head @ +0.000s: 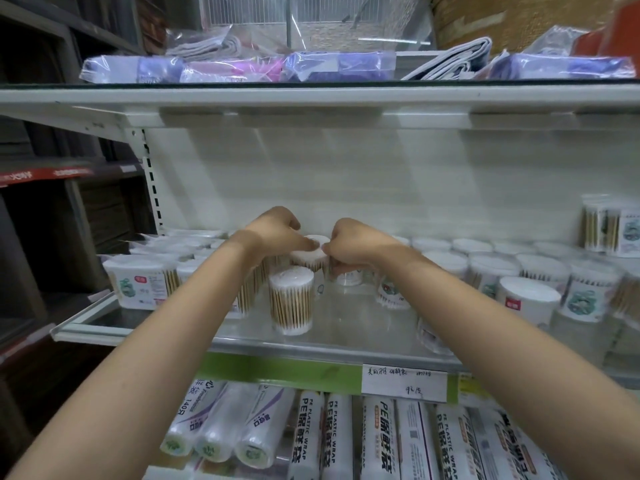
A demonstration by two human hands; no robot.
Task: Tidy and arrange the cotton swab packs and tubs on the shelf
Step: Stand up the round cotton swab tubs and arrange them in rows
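Both my hands reach to the middle of the glass shelf (pixel 332 337). My left hand (pixel 277 233) curls over a round tub of cotton swabs (pixel 309 255), fingers on its white top. My right hand (pixel 356 245) grips a labelled swab tub (pixel 348 277) just to the right, its thumb touching the first tub's rim. In front of them stands a clear round tub of wooden-stick swabs (pixel 291 299). Square swab packs (pixel 138 282) line the left end, and several round tubs (pixel 530 299) crowd the right.
A tall swab pack (pixel 609 225) stands at the far right against the back wall. One tub (pixel 433 336) lies on its side near the shelf's front edge. The upper shelf (pixel 311 97) overhangs. Plastic wrap rolls (pixel 311 438) fill the shelf below.
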